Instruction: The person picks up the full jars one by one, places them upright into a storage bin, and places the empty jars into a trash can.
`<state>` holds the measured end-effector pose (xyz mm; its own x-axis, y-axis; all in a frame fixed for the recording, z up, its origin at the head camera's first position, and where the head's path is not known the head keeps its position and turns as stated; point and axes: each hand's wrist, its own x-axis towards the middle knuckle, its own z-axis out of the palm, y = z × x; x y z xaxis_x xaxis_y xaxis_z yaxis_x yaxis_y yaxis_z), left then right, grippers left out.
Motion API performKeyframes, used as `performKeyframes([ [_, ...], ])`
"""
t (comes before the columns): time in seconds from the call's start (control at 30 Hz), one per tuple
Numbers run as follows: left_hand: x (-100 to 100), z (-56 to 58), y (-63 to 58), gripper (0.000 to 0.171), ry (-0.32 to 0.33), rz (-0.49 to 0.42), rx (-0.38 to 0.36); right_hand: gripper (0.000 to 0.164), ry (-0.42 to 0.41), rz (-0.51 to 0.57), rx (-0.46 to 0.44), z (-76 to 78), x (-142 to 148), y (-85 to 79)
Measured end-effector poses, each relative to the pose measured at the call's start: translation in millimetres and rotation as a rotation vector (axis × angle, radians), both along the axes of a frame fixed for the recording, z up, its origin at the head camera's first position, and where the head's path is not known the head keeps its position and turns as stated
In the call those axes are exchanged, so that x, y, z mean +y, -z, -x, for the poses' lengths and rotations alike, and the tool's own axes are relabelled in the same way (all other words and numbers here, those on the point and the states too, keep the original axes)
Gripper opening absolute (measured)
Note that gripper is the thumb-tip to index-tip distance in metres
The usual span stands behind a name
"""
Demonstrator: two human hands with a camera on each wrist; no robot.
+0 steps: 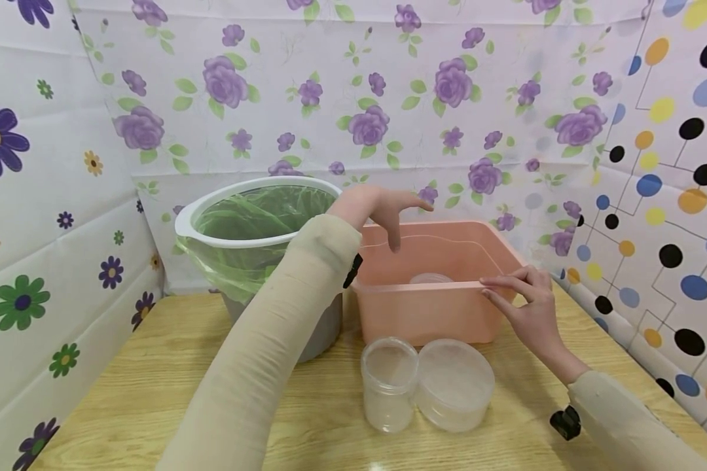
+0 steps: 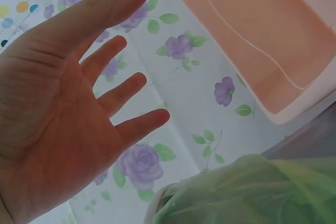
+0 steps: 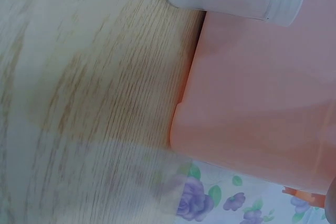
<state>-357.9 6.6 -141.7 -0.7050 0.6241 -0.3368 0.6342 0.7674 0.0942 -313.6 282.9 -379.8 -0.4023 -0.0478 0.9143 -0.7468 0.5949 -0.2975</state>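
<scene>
Your right hand (image 1: 530, 311) grasps the tub (image 1: 430, 314), pinching its front rim near the right corner, with the thumb on the outer side. Your left hand (image 1: 383, 208) holds nothing: its fingers reach out loosely over the tub's left end, and the left wrist view shows the bare palm with the thumb and 3 fingers spread apart.

The tub, salmon pink, stands upright on the table (image 1: 124, 405), just right of the bin (image 1: 241, 243). You have 1 clear item (image 1: 430, 278) inside the tub, mostly hidden behind the front wall, so you cannot tell its full shape.

In front of the tub, nearer to you, 2 clear containers stand upright: the tall jar (image 1: 390, 399) on the left and the wide box (image 1: 456, 392) on the right, side by side. The bin has a white rim, a grey body and a green bag (image 1: 226, 265) folded over the edge; your left forearm crosses in front of it.

Behind everything hangs floral cloth (image 1: 330, 59), with dotted cloth (image 1: 677, 216) on your right.
</scene>
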Motion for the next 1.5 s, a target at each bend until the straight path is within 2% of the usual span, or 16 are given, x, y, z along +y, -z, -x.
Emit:
performKeyframes([
  [0.3,-6,-5.0,-16.1,0.097,0.038,-0.003,0.085,0.041,0.006,-0.001,0.007,-1.3,-1,-0.4],
  [0.47,-10,-12.5,-19.5,0.097,0.029,0.001,0.139,0.039,-0.006,0.013,0.012,-11.3,-11,-9.9],
  [0.63,-14,-18.6,-23.8,0.097,0.041,-0.020,0.144,0.036,-0.019,0.021,0.012,-23.8,-21,-21.0],
  [0.8,-20,-23.0,-32.4,0.097,0.058,-0.049,0.151,0.035,-0.023,0.027,0.018,-25.1,-21,-22.6],
  [1.23,-58,-40.8,-51.0,0.095,0.074,-0.143,0.216,0.037,-0.020,0.023,0.012,-25.3,-23,-22.8],
  [1.5,-80,-51.0,-56.0,0.087,0.105,-0.176,0.277,0.037,-0.033,0.027,0.023,-25.7,-22,-22.7],
])
